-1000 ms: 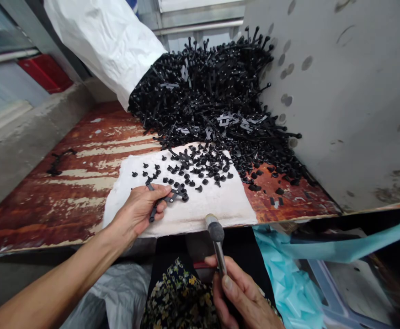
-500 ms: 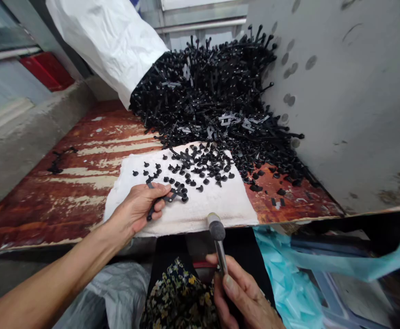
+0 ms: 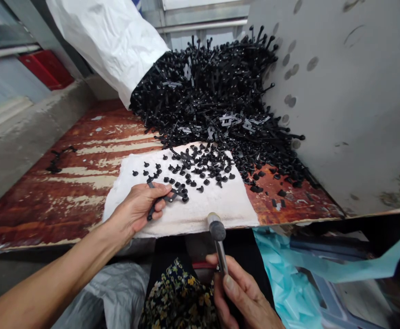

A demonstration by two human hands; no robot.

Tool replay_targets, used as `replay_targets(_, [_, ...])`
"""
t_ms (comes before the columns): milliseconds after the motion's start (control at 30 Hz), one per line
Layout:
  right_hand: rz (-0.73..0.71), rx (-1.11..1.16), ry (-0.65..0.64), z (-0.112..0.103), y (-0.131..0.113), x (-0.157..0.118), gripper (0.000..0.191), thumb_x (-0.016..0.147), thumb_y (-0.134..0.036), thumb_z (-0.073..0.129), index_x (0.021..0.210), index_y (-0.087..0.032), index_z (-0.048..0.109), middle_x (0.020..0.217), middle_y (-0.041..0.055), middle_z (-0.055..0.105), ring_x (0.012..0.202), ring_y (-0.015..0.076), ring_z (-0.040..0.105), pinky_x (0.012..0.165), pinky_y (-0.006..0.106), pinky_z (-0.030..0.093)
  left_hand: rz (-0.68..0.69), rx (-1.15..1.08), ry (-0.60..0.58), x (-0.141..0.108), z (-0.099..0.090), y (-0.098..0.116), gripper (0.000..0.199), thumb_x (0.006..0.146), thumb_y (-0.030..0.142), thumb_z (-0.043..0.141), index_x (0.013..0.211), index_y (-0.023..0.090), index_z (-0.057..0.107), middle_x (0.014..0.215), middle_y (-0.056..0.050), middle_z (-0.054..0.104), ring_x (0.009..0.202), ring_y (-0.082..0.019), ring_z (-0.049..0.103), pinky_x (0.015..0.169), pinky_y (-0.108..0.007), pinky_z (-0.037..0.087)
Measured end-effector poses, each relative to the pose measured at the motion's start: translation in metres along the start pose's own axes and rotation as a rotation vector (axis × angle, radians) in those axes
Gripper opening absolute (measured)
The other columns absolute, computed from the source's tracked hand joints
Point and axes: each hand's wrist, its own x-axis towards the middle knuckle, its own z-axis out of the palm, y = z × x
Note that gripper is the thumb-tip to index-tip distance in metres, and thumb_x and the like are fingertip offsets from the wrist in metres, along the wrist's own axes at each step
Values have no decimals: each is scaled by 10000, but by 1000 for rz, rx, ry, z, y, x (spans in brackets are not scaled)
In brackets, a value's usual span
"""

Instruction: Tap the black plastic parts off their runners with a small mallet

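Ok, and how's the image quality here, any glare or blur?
Head view: glints speckle the black pile, whose darker parts merge; a highlight runs along the hammer shaft; the teal strip at right looks soft; the left hand and its black linkage read fairly clearly.

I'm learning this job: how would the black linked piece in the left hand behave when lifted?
The black linked piece may fold like scissors, as its bars seem to cross at pivots. It is probably light, being slim and pinched in the left hand alone.
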Motion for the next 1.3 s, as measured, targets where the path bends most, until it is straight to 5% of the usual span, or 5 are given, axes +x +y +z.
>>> replay_targets(1300, [-1, -33, 30, -1, 2, 1, 605, 841, -613, 614, 1247, -177, 507, 551, -90, 448, 395, 20, 274, 423, 159, 231, -11, 24, 13, 2, 1, 0, 208, 801, 39, 605, 594, 63, 592, 571, -33, 594, 285, -17, 349, 235, -126, 247])
